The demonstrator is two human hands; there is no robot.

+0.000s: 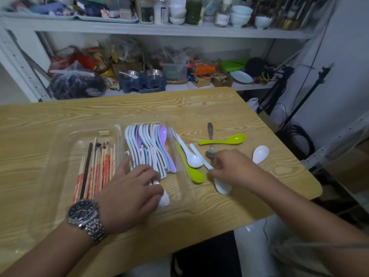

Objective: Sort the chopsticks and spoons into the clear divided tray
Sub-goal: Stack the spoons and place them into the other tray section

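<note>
**Asker:** From the head camera, where are the task's things?

**Me:** The clear divided tray [65, 136] lies on the wooden table [60, 114], in front of me and to the left. The chopsticks [97, 166] are bundled in its left compartment. A row of white, blue and purple spoons [147, 144] is nested in its right one.

**Asker:** And your left hand?

**Me:** My left hand [129, 192], with a wristwatch [82, 213] on it, is palm-down over the near end of the right compartment. Its fingers are curled round a white spoon [164, 198], whose bowl pokes out on the right, inside the tray.

**Asker:** The right?

**Me:** My right hand [231, 166] is on the table just right of the tray. It pinches the handle of a slim white spoon [221, 185] between thumb and fingertips. That spoon's bowl rests on the table, nearer to me.

**Asker:** What else is loose?

**Me:** A green spoon [194, 173] and a small white spoon [192, 159] lie along the tray's right wall. I cannot tell whether they touch it. Farther off, a second green spoon [225, 141] crosses over a metal spoon [210, 140]. A lone white spoon [260, 153] sits well to the right. Cluttered shelves [159, 29] stand beyond the table.
</note>
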